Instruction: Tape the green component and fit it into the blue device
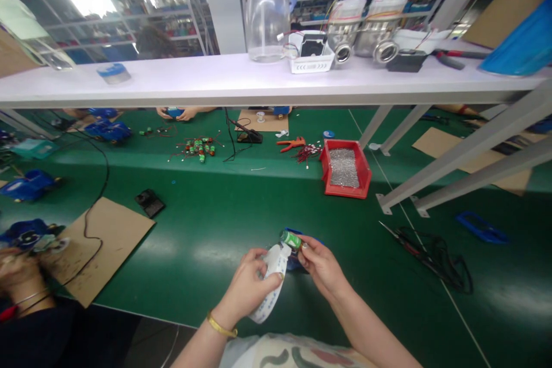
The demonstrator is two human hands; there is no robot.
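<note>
My left hand [252,283] is closed on a white strip of backing paper [272,287] with bluish print, its lower end hanging down. Between the fingers of my right hand [319,260] is a small green cylindrical battery [291,239], held close to the upper end of the strip. Whether strip and battery touch, I cannot tell. Under my right hand, a blue plastic part [295,263] lies on the green table, mostly hidden by the hands and the battery.
A red bin [347,190] of small metal pieces stands ahead, with orange pliers [291,144] to its left. A soldering iron [414,250] with cable lies right. Shelf legs [457,175] rise at right. A co-worker's hand [19,276] is at left, by cardboard [101,247].
</note>
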